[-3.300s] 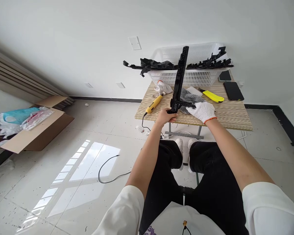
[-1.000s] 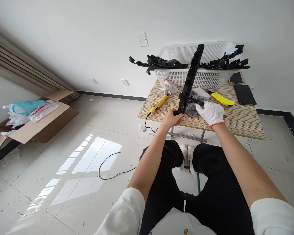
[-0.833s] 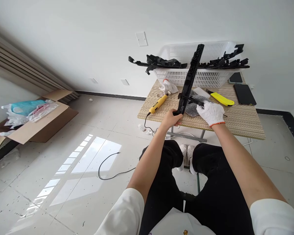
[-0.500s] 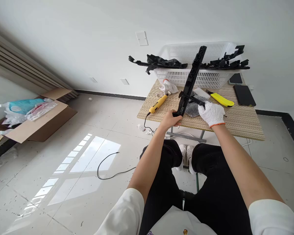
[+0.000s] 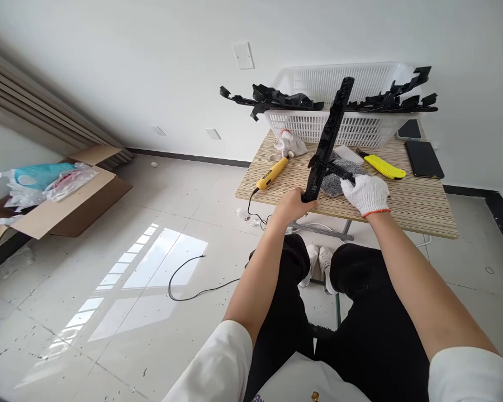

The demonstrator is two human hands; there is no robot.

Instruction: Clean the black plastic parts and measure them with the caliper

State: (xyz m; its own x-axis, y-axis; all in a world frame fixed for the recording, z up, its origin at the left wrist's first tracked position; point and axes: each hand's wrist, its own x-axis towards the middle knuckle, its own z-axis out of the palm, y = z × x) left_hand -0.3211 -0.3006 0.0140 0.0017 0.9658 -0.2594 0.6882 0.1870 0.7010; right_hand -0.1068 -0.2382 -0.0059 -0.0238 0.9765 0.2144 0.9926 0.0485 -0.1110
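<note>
A long black plastic part [image 5: 330, 131] rises at a slant over the table, its upper end in front of the white basket. My bare left hand [image 5: 292, 206] is closed round its lower end. My right hand [image 5: 365, 194], in a white knit glove with an orange cuff, is closed on the black side arm [image 5: 340, 171] that branches from the part's lower half. Whether that arm is one piece with the long part, I cannot tell. Behind it lies a grey speckled cloth or pad [image 5: 332, 185], partly covered.
A white plastic basket [image 5: 318, 129] at the table's back carries several black plastic parts [image 5: 283, 101]. On the wooden table [image 5: 419, 209] lie a yellow corded tool [image 5: 272, 174], a white glove [image 5: 291, 145], a yellow utility knife [image 5: 383, 166] and a phone [image 5: 424, 159]. An open carton [image 5: 71, 204] stands left.
The view has shifted slightly. Both hands keep hold of the black part, which stays in nearly the same place and slant.
</note>
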